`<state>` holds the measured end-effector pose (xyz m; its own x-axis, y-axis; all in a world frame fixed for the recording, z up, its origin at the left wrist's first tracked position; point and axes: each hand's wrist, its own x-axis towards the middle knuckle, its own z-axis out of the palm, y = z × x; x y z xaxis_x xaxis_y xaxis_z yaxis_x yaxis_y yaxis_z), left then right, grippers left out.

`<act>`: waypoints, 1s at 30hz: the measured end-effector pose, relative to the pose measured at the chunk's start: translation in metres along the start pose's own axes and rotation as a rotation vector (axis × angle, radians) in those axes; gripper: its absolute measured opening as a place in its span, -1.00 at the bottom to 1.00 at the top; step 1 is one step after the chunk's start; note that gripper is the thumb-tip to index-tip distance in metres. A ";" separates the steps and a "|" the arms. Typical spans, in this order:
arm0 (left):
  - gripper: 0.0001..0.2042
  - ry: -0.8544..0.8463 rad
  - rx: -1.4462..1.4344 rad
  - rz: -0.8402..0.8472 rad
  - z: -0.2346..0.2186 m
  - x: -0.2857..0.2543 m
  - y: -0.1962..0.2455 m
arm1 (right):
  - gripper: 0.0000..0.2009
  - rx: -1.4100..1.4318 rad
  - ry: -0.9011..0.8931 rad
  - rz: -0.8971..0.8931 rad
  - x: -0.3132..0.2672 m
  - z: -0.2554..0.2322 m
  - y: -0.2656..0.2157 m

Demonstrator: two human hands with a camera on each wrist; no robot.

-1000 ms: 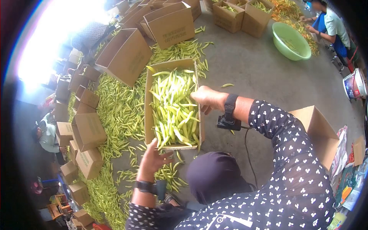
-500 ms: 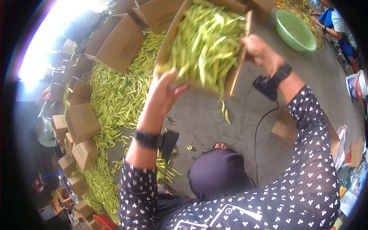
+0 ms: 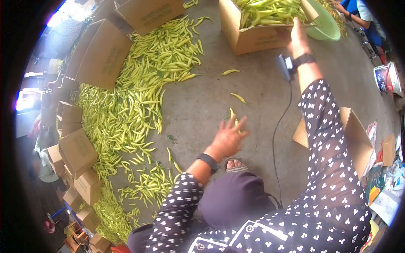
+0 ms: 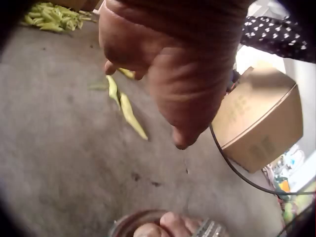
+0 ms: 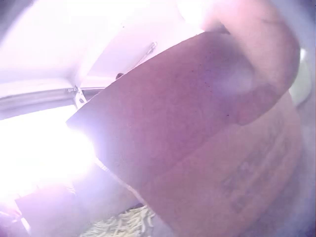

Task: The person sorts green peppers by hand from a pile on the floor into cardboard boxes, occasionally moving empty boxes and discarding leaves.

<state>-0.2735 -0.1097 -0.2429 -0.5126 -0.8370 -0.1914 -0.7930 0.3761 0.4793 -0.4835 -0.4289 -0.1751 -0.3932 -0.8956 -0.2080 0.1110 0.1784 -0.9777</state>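
Observation:
My right hand (image 3: 298,40) is at the near rim of a cardboard box (image 3: 261,40) full of yellow-green chili peppers (image 3: 270,12). In the right wrist view, the hand (image 5: 269,44) bends over the top edge of the box wall (image 5: 163,108), thumb side against the cardboard. Lower down, my left hand (image 3: 228,140) hangs above the concrete floor with its fingers spread, slightly blurred, holding nothing. Loose peppers (image 4: 129,116) lie beneath it in the left wrist view; another pepper (image 3: 238,98) lies just beyond it.
A broad heap of peppers (image 3: 135,92) covers the floor at left, bordered by cardboard boxes (image 3: 99,55). A green basin (image 3: 329,25) stands behind the filled box. At right are an open box (image 3: 354,135), a bucket (image 3: 388,80) and a black cable (image 3: 276,139). People sit at both sides.
The filled box has moved from the near floor, held by both hands, to the far right before the basin. My left hand has let go and come back toward my feet; my right stays with the box.

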 end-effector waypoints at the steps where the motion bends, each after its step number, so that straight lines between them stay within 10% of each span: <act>1: -0.43 -0.045 0.077 0.063 0.010 0.004 0.008 | -0.27 0.124 -0.070 0.057 -0.009 -0.001 0.014; 4: -0.48 -0.080 0.188 0.094 0.039 -0.007 -0.004 | -0.33 0.090 -0.047 0.052 -0.053 0.008 0.067; 6: -0.53 -0.072 0.226 0.042 0.053 -0.026 -0.029 | -0.52 -0.540 -0.044 -0.474 -0.068 0.018 0.143; 8: -0.62 0.018 0.272 -0.029 0.053 -0.067 -0.071 | -0.46 -0.974 -0.278 -0.353 -0.094 0.033 0.187; 10: -0.64 0.066 0.392 -0.244 0.048 -0.124 -0.120 | -0.40 -1.391 -0.404 -0.280 -0.146 0.058 0.189; 11: -0.65 0.011 0.244 -0.647 0.044 -0.153 -0.147 | -0.40 -1.445 -0.526 -0.434 -0.169 0.077 0.200; 12: -0.65 -0.056 0.005 -1.002 0.009 -0.179 -0.156 | -0.41 -1.490 -0.660 -0.588 -0.196 0.092 0.212; 13: -0.66 -0.077 0.682 -0.810 0.025 -0.236 -0.187 | -0.44 -1.108 -0.897 -0.439 -0.227 0.106 0.211; 14: -0.66 -0.232 0.689 -0.996 -0.016 -0.254 -0.172 | -0.46 -0.714 -1.095 -0.262 -0.253 0.118 0.201; 16: -0.71 -0.031 0.430 -1.202 -0.058 -0.291 -0.155 | -0.52 -0.655 -1.176 -0.341 -0.277 0.122 0.181; 19: -0.80 0.193 0.072 -1.119 -0.059 -0.303 -0.113 | -0.69 -0.677 -0.955 -0.482 -0.256 0.098 0.145; 23: -0.72 -0.164 -0.944 -0.878 0.022 -0.245 -0.047 | -0.59 -1.514 -0.724 -0.353 -0.165 0.006 0.145; 27: -0.71 -0.181 -1.003 -0.655 0.078 -0.185 -0.022 | -0.57 -1.611 -0.468 -0.410 -0.137 -0.015 0.205; 30: -0.66 0.121 -1.077 -0.921 0.063 -0.199 -0.096 | -0.55 -0.968 -0.917 -0.162 -0.221 0.063 0.198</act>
<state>-0.1164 0.0456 -0.3046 0.1150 -0.6617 -0.7409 -0.1600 -0.7484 0.6436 -0.3170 -0.2210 -0.3205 0.4510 -0.8137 -0.3668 -0.7135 -0.0817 -0.6959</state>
